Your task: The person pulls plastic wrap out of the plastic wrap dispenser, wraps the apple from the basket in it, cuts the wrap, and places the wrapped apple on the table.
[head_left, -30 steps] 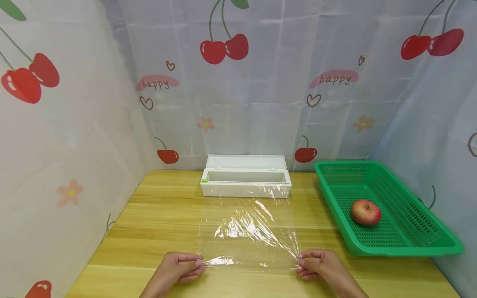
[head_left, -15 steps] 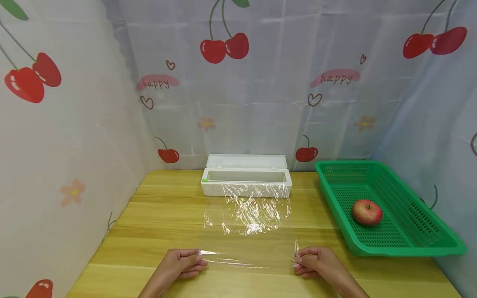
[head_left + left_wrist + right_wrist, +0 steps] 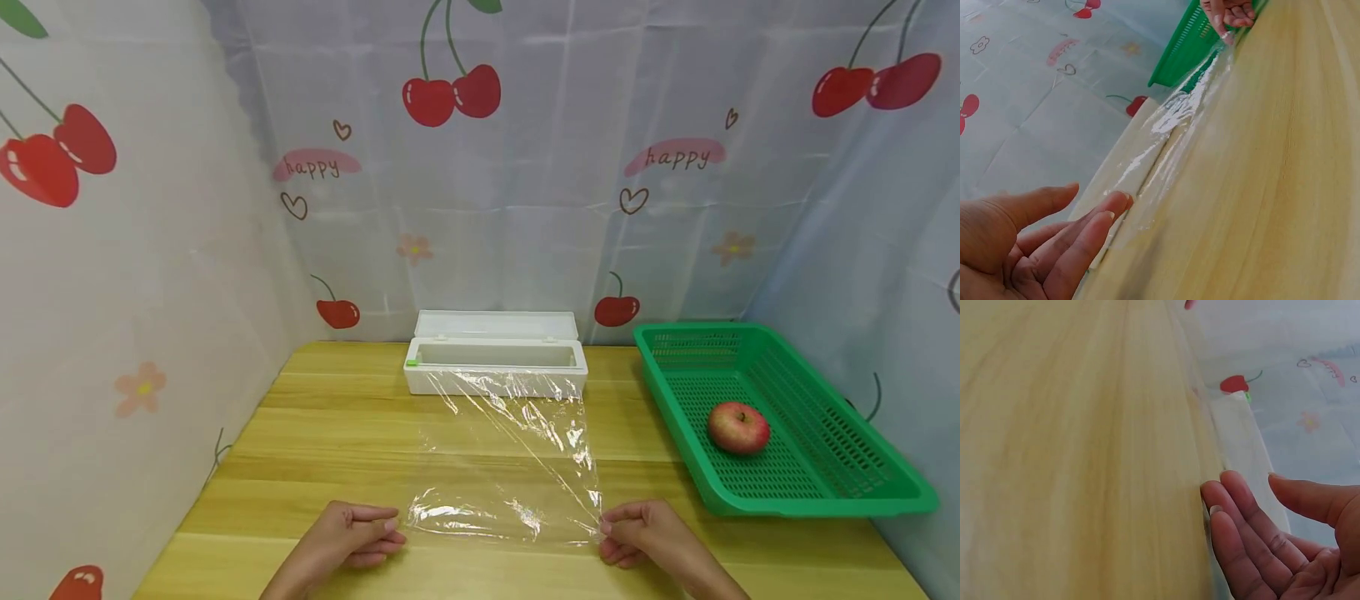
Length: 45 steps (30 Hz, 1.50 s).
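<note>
A sheet of clear plastic wrap (image 3: 517,508) stretches from the front of a white wrap dispenser box (image 3: 495,382) toward me over the table. My left hand (image 3: 352,537) is just left of the wrap's near left corner. In the left wrist view, its thumb and fingers (image 3: 1082,253) are spread apart and hold nothing. My right hand (image 3: 645,533) is at the near right corner, where the wrap touches its fingertips. The right wrist view shows that thumb away from the loosely bent fingers (image 3: 1229,540). The dispenser's lid (image 3: 495,324) stands raised at the back.
To the right is a green plastic basket (image 3: 825,504) with a red apple (image 3: 738,427) in it. The wooden table (image 3: 315,450) reaches back to a cherry-print curtain (image 3: 525,208), which also hangs at both sides. A small green tab (image 3: 412,362) sits on the dispenser's left end.
My left hand has let go of the wrap's corner and drawn slightly left. Reflections on the sheet have shifted. The right hand has come off its pinch but stays beside its corner.
</note>
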{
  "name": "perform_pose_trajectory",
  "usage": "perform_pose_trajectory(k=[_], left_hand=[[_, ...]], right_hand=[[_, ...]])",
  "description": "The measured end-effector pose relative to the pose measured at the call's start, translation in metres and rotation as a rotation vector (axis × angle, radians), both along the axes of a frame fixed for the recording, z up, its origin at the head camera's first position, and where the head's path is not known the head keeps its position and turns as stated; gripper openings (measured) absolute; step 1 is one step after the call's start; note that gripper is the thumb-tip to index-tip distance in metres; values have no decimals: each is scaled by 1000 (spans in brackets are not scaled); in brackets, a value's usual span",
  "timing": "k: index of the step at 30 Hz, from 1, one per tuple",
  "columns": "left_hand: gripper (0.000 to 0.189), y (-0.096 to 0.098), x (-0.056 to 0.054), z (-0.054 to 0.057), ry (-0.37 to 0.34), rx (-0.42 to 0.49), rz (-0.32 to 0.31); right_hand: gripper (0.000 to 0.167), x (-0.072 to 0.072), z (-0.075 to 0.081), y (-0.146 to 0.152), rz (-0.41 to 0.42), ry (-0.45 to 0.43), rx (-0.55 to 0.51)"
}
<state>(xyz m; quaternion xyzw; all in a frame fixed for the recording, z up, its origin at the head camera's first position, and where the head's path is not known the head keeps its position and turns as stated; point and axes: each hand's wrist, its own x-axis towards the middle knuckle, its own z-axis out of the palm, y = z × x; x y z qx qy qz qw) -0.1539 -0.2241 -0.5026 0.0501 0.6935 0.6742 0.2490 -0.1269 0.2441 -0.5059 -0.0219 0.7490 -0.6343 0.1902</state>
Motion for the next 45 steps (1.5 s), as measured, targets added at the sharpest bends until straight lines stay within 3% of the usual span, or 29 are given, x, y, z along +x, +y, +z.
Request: perform_pose_trajectory(k=[3, 8, 13, 16, 20, 24, 30, 35, 39, 45], left_hand=[[53, -2, -3, 6, 105, -46, 10], [48, 3, -11, 14, 347, -197, 30], [46, 10, -21, 14, 523, -310, -10], [48, 12, -28, 8, 573, -329, -35], [52, 11, -38, -3, 588, -297, -31], [59, 6, -45, -14, 656, -328, -42], [69, 4, -53, -27, 799, -441, -111], [76, 1, -55, -39, 866, -512, -134], [78, -2, -56, -46, 944, -566, -153], [81, -4, -57, -50, 1000, -600, -195]], right_hand=[[38, 2, 4, 2, 26, -3, 23], [47, 3, 11, 6, 56, 17, 24], [52, 4, 27, 11, 96, 76, 51], [52, 5, 46, 15, 129, 134, 93], [46, 4, 74, 22, 140, 240, 145], [39, 3, 97, 32, 100, 343, 179], [40, -1, 123, 55, 13, 380, 263], [38, -8, 135, 75, -48, 438, 305], [39, -16, 141, 94, -102, 429, 308], [40, -23, 145, 121, -184, 406, 450]])
